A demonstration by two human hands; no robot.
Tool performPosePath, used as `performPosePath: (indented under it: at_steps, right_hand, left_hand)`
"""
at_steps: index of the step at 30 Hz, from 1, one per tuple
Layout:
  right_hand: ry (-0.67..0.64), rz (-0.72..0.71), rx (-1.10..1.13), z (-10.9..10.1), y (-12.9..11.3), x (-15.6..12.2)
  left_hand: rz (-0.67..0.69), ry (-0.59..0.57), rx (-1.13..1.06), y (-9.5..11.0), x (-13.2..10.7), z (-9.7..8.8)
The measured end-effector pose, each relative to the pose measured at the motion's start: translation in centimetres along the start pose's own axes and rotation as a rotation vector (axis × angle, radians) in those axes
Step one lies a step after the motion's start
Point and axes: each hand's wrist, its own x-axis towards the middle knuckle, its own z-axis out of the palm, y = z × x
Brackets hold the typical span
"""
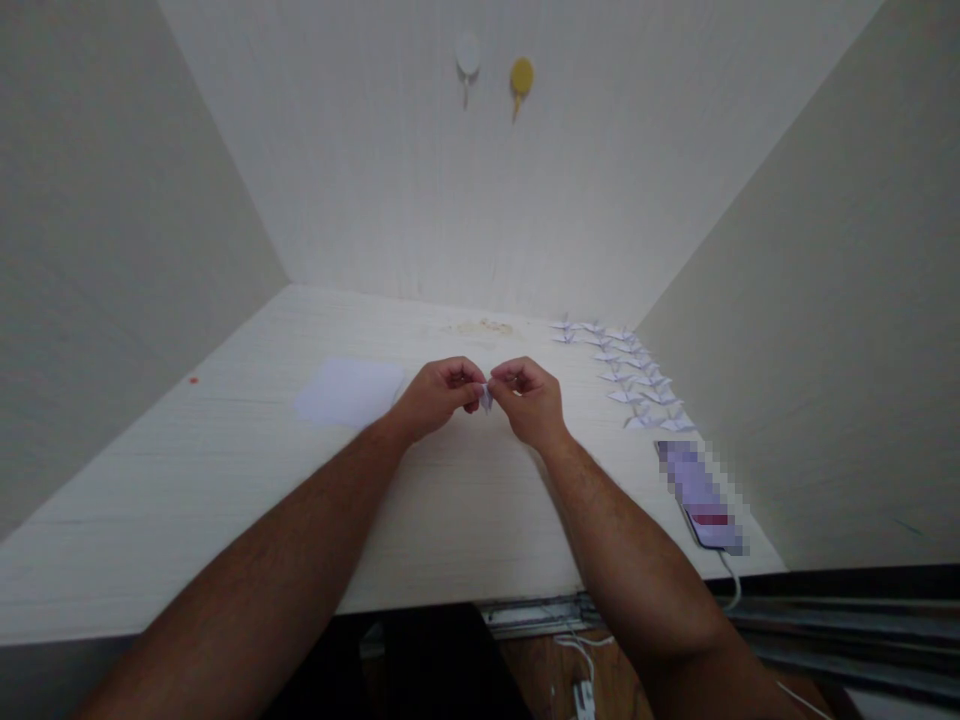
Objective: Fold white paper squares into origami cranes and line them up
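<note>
A small piece of folded white paper [487, 398] is pinched between my two hands above the middle of the table. My left hand [448, 392] grips its left side with thumb and fingers. My right hand [528, 394] pinches the other side, close against the left fingertips. Much of the folded paper is hidden by the fingers, so its full shape cannot be made out. Off to the right, several folded white paper cranes [616, 377] stand in rows. Flat white paper sheets [349, 391] lie left of my left hand, partly behind the wrist.
A phone [694, 495] with a white cable [731, 580] lies near the table's [457, 530] right edge. Walls enclose the table at the back and both sides. A white hook [468, 58] and a yellow hook [521, 78] hang on the back wall.
</note>
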Motion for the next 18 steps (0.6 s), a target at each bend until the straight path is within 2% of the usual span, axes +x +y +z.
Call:
performPosePath:
  at_steps: [4,9,14,18]
  right_hand:
    - [0.001,-0.056,-0.08,0.02,-0.4,-0.15]
    - [-0.01,-0.023,-0.144,0.07,-0.69,-0.13]
    - [-0.005,0.061,-0.049,0.11,-0.44,0.03]
    - [-0.035,0.098,0.033,0.2,-0.18,0.19]
  left_hand:
    - [-0.012,-0.027,0.017,0.04,-0.02,0.21]
    - [-0.013,-0.025,0.036,-0.06,-0.02,0.21]
    - [0.003,0.015,0.087,0.26,-0.08,0.3]
    - [-0.009,0.102,0.202,0.75,-0.16,0.84]
